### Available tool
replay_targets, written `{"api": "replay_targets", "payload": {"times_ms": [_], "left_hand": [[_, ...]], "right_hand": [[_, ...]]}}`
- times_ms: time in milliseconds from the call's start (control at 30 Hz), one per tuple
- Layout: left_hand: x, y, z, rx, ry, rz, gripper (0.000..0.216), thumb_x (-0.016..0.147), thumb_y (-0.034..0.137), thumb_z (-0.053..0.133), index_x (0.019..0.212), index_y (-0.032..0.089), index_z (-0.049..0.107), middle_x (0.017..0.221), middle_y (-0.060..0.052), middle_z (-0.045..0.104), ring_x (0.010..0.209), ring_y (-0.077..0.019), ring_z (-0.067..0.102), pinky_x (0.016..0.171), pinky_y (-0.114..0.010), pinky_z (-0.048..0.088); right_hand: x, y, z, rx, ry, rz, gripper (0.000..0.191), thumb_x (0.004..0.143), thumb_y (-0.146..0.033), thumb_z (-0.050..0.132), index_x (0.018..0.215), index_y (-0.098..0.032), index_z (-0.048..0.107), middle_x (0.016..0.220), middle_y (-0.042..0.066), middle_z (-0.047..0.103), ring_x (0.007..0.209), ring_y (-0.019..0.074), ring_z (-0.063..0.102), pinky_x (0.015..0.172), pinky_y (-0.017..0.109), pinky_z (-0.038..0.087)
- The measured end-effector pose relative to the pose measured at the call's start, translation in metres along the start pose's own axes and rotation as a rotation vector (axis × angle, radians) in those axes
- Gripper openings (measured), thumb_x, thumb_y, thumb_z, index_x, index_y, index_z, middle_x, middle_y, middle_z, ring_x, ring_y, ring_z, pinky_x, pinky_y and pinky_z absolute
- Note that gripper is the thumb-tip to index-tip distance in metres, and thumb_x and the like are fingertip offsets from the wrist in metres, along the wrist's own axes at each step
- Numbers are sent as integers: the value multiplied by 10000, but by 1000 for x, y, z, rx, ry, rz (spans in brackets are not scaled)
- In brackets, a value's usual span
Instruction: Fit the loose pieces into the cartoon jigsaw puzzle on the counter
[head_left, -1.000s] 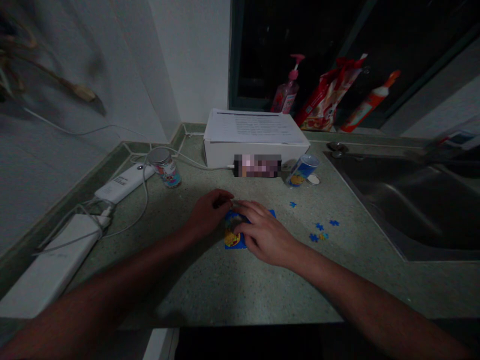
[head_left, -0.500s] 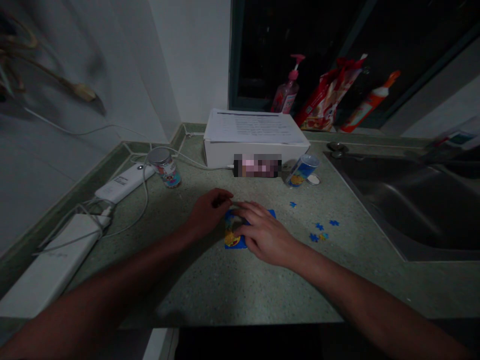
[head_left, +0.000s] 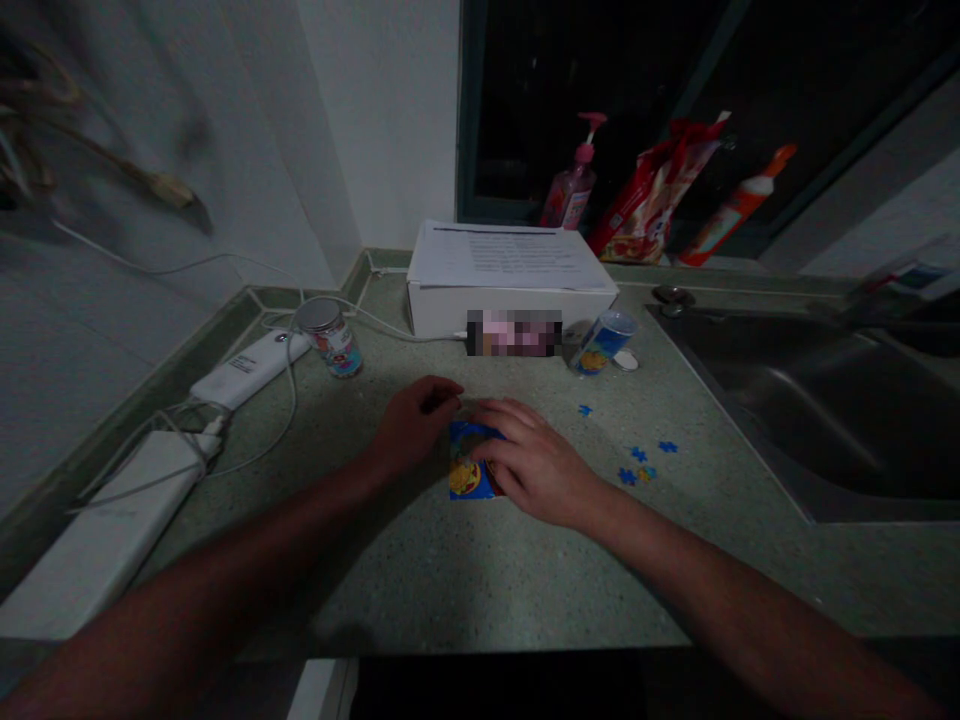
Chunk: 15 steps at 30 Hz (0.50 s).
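A partly joined jigsaw puzzle (head_left: 466,483), blue with a yellow round figure, lies flat on the counter. My right hand (head_left: 536,465) rests over its right side, fingers stretched out and apart, hiding much of it. Beside the puzzle's upper left corner is my left hand (head_left: 415,425), its fingers curled and the tips drawn close to the thumb. Whatever may be between those fingertips is too small and dark to make out. Several loose puzzle pieces (head_left: 628,477) lie to the right, with one blue piece (head_left: 585,410) farther back.
Behind stand a tilted blue canister (head_left: 602,343), its white lid (head_left: 625,360), a jar (head_left: 330,338) and a white box (head_left: 510,300) with papers. White power banks (head_left: 112,530) and a cable (head_left: 289,400) lie left. A metal sink (head_left: 750,440) is at right.
My right hand has shifted slightly right, uncovering more of the puzzle's middle; its fingertips have drawn away from my left hand. The left hand has barely moved.
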<state>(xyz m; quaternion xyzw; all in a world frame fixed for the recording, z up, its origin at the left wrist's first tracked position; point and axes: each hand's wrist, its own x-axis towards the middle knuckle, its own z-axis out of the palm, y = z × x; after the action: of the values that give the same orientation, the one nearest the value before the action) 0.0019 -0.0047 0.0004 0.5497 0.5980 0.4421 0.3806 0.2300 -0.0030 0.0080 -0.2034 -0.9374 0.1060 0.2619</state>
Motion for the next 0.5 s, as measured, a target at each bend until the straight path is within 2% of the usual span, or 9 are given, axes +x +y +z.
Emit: {"api": "replay_targets", "payload": {"times_ms": [100, 200, 333, 400, 500], "left_hand": [[6, -1, -5, -81, 90, -9, 139, 857, 336, 652, 882, 233, 741, 838, -51, 748, 814, -225, 689, 783, -356, 540], [13, -2, -10, -200, 215, -44, 205, 852, 413, 633, 828, 230, 723, 798, -48, 710, 754, -212, 644, 707, -329, 513], [20, -8, -15, -334, 312, -103, 228, 792, 431, 664, 830, 211, 709, 789, -38, 689, 728, -199, 615, 682, -315, 493], [22, -10, -16, -338, 332, -114, 234, 789, 428, 661, 835, 203, 706, 806, -49, 698, 748, -208, 619, 700, -325, 505], [23, -13, -17, -287, 338, -116, 230, 821, 423, 625, 834, 204, 691, 831, -76, 715, 789, -231, 636, 733, -351, 522]], "right_hand": [[1, 12, -23, -12, 203, -2, 318, 926, -67, 522, 1081, -247, 734, 1331, 98, 737, 1380, 302, 620, 1118, 579, 549], [-3, 27, -57, -89, 454, 41, 370, 883, -29, 544, 1069, -277, 746, 1247, 58, 774, 1330, 309, 661, 1115, 590, 540], [-25, 55, -100, -156, 795, 106, 367, 883, -34, 553, 998, -313, 763, 1110, 28, 801, 1169, 309, 735, 1084, 605, 550], [-43, 73, -113, -187, 849, 169, 352, 885, -32, 545, 940, -306, 759, 1040, 55, 805, 1114, 326, 746, 1052, 613, 561], [-73, 101, -123, -228, 783, 340, 332, 852, -36, 516, 844, -288, 732, 992, 86, 806, 1071, 334, 756, 1027, 590, 573]]}}
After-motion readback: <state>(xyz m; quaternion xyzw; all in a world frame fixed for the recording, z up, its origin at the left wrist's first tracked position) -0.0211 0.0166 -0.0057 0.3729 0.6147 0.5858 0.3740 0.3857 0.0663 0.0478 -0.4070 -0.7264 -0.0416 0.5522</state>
